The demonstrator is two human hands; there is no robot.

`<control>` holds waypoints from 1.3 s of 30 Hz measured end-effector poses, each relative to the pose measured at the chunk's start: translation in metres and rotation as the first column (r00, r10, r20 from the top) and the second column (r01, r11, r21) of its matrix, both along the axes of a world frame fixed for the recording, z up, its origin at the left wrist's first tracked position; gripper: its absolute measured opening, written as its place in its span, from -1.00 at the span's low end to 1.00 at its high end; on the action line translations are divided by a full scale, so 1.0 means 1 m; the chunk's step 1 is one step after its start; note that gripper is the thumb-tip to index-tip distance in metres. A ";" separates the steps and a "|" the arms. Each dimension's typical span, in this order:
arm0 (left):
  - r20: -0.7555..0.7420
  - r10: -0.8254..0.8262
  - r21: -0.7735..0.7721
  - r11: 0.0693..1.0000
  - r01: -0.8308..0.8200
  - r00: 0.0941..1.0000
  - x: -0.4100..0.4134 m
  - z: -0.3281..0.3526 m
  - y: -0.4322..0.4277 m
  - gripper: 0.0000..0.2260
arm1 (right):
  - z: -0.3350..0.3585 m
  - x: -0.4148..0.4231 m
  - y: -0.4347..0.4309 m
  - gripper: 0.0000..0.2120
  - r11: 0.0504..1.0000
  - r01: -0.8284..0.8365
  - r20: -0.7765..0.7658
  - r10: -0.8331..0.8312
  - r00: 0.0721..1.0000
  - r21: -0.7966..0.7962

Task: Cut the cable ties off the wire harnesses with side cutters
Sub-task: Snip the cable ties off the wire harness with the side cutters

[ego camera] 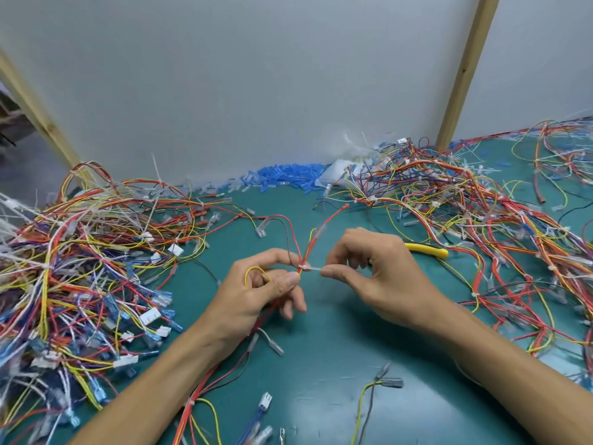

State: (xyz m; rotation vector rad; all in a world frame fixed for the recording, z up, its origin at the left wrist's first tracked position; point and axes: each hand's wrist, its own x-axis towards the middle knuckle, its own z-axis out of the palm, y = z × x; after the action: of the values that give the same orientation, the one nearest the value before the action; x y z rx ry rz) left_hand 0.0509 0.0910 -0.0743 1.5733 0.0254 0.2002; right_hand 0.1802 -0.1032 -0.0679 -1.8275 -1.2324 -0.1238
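Observation:
My left hand [256, 293] grips a wire harness [305, 248] of red, yellow and black wires above the green mat. A white cable tie [308, 268] wraps the bundle just right of my left thumb. My right hand [369, 271] pinches the free tail of that tie between thumb and forefinger. The side cutters [426, 249], with yellow handles, lie on the mat behind my right hand, partly hidden by it.
A big heap of tangled harnesses [80, 271] fills the left of the green mat [321, 364], another heap [481, 213] the right. Blue connector sleeves [282, 178] and white tie scraps [353, 155] lie along the back wall. Loose leads [382, 380] lie near the front.

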 end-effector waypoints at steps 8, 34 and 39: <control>0.064 -0.005 -0.218 0.976 0.019 0.998 0.001 -0.004 0.000 -0.83 | 0.008 0.007 -0.008 -0.82 0.998 0.022 0.026 -0.020 0.999 -0.063; 0.109 0.430 -0.318 0.869 -0.379 0.896 0.007 0.002 0.012 -0.80 | 0.023 0.040 -0.048 -0.50 0.581 0.486 0.333 -0.356 0.873 -0.653; 0.124 0.446 -0.330 0.861 -0.387 0.886 0.005 0.003 0.010 -0.82 | 0.022 0.031 -0.043 -0.68 0.749 0.499 0.358 -0.365 0.860 -0.437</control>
State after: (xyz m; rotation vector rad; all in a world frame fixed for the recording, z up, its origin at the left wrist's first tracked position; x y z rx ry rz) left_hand 0.0557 0.1006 -0.0711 1.2230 0.2364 0.6674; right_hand 0.2111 -0.1462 -0.0460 -2.6360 -1.0360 -0.3202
